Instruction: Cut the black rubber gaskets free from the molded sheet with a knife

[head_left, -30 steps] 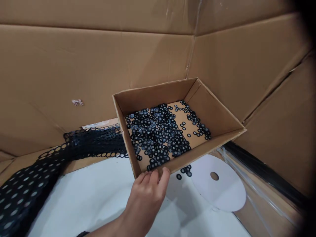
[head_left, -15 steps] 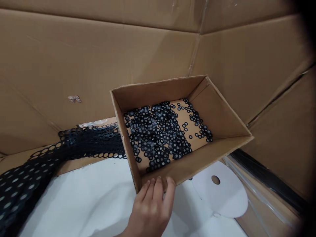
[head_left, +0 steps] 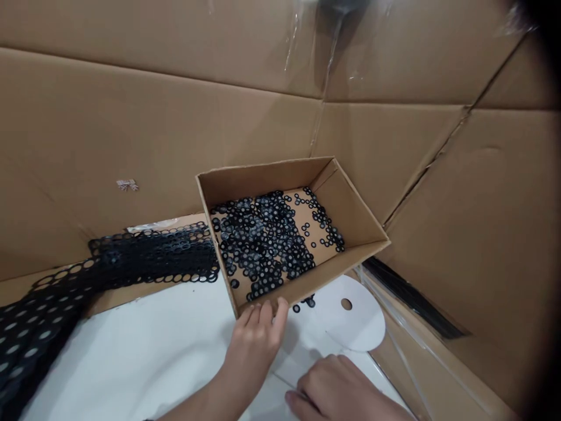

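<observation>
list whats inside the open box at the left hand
Small black rings lie in the box, dense at the left, sparser at the right, with bare cardboard floor between. Whatever lies under the dense part is covered.

We observe a flat white surface [head_left: 175, 327] whose right edge runs toward the near right. On its right part we find a white disc [head_left: 362, 321] with a round hole. Left of the disc we note a few small black rings [head_left: 311, 302], just beside a cardboard box [head_left: 350, 216]; whether the box rests fully on the surface, we cannot tell.
</observation>
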`<act>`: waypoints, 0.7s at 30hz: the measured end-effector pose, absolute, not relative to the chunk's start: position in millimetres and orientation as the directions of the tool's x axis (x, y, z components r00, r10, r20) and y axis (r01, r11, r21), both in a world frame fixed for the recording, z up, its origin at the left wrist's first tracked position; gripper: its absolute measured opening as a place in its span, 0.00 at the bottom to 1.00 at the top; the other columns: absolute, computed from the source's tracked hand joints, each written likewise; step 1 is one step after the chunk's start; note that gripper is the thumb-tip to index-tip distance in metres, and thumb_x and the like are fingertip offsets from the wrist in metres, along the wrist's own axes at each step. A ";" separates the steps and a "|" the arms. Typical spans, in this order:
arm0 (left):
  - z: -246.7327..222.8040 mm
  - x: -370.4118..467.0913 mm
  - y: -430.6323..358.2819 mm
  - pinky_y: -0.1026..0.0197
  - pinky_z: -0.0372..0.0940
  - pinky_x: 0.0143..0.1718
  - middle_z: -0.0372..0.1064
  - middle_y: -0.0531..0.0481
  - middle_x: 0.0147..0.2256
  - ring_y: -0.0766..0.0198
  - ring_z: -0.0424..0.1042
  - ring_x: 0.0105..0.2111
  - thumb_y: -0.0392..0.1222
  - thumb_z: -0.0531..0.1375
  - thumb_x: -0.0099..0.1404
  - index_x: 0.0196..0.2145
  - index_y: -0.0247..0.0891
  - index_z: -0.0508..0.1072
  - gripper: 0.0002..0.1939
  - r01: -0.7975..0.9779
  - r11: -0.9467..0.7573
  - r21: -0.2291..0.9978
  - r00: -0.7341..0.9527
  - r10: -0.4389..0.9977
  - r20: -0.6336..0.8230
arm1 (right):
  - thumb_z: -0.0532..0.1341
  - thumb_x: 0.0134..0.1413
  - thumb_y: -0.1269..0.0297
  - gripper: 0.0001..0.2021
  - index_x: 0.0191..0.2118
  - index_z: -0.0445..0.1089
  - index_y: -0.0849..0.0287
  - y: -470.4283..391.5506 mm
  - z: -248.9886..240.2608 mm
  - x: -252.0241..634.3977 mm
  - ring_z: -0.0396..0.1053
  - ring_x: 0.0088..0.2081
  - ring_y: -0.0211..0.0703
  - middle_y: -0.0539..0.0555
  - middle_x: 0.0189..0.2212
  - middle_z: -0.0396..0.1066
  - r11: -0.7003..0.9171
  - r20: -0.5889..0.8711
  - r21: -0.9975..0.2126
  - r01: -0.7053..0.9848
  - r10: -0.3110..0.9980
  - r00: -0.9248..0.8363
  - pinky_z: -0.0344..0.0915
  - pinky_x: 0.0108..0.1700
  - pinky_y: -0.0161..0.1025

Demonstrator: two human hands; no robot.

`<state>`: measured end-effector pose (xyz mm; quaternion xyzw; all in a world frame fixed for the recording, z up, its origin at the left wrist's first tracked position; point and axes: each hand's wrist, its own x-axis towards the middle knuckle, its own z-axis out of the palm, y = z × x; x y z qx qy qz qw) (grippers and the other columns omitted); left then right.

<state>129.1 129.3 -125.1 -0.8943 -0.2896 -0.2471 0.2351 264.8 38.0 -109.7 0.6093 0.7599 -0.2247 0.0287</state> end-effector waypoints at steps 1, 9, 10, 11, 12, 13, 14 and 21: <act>-123.3 129.0 129.9 0.58 0.73 0.27 0.75 0.45 0.27 0.57 0.76 0.25 0.20 0.56 0.50 0.42 0.31 0.75 0.22 0.633 -0.723 -0.275 0.713 0.406 0.572 | 0.54 0.63 0.62 0.17 0.31 0.76 0.63 43.6 -118.7 262.9 0.76 0.31 0.51 0.59 0.28 0.77 0.085 -0.381 -0.196 0.977 0.911 -0.155 0.67 0.32 0.41; -125.3 126.6 126.7 0.59 0.72 0.28 0.77 0.42 0.31 0.57 0.77 0.28 0.21 0.55 0.52 0.41 0.31 0.76 0.20 0.612 -0.738 -0.284 0.720 0.372 0.586 | 0.70 0.48 0.63 0.26 0.54 0.68 0.60 43.7 -80.2 290.6 0.72 0.48 0.53 0.60 0.46 0.75 0.420 -0.380 -0.300 0.857 0.771 -0.511 0.66 0.50 0.43; -126.2 126.1 126.4 0.60 0.71 0.27 0.78 0.42 0.31 0.58 0.77 0.27 0.21 0.54 0.52 0.41 0.31 0.76 0.20 0.610 -0.738 -0.289 0.719 0.362 0.593 | 0.66 0.53 0.61 0.22 0.54 0.67 0.55 51.2 -56.9 301.6 0.72 0.48 0.47 0.55 0.46 0.75 0.471 -0.298 -0.383 0.795 0.751 -0.589 0.66 0.48 0.39; -127.0 125.6 126.3 0.60 0.70 0.26 0.78 0.43 0.31 0.59 0.77 0.27 0.21 0.53 0.53 0.41 0.31 0.76 0.21 0.609 -0.736 -0.297 0.719 0.353 0.599 | 0.64 0.56 0.57 0.19 0.53 0.68 0.52 63.5 -35.0 312.1 0.73 0.45 0.42 0.51 0.44 0.75 0.463 -0.245 -0.435 0.772 0.764 -0.596 0.66 0.45 0.35; -127.7 125.1 126.3 0.61 0.69 0.26 0.78 0.43 0.32 0.59 0.77 0.27 0.21 0.52 0.54 0.41 0.31 0.76 0.21 0.610 -0.731 -0.306 0.719 0.347 0.602 | 0.62 0.58 0.54 0.16 0.50 0.69 0.51 80.5 -16.9 321.3 0.73 0.39 0.38 0.48 0.39 0.75 0.461 -0.199 -0.439 0.771 0.786 -0.585 0.66 0.39 0.32; -128.4 124.6 126.2 0.61 0.68 0.27 0.78 0.43 0.32 0.60 0.77 0.28 0.21 0.51 0.54 0.42 0.31 0.75 0.21 0.614 -0.724 -0.315 0.719 0.347 0.602 | 0.60 0.60 0.55 0.13 0.48 0.70 0.53 101.4 -4.4 328.8 0.73 0.36 0.37 0.48 0.36 0.75 0.488 -0.153 -0.371 0.790 0.807 -0.570 0.65 0.35 0.31; -129.2 124.1 126.0 0.60 0.68 0.28 0.78 0.43 0.33 0.60 0.77 0.29 0.21 0.51 0.55 0.42 0.32 0.75 0.21 0.615 -0.719 -0.324 0.721 0.346 0.601 | 0.59 0.61 0.57 0.12 0.47 0.70 0.55 124.9 1.8 334.1 0.73 0.35 0.40 0.50 0.33 0.75 0.510 -0.108 -0.207 0.835 0.836 -0.538 0.65 0.35 0.34; -134.0 121.2 122.5 0.60 0.63 0.33 0.79 0.44 0.35 0.61 0.77 0.33 0.25 0.49 0.60 0.44 0.33 0.73 0.18 0.618 -0.725 -0.305 0.711 0.349 0.610 | 0.72 0.43 0.54 0.46 0.65 0.50 0.57 248.2 -70.0 320.3 0.50 0.65 0.67 0.67 0.65 0.51 0.811 -0.097 0.428 0.399 0.479 -0.872 0.58 0.56 0.63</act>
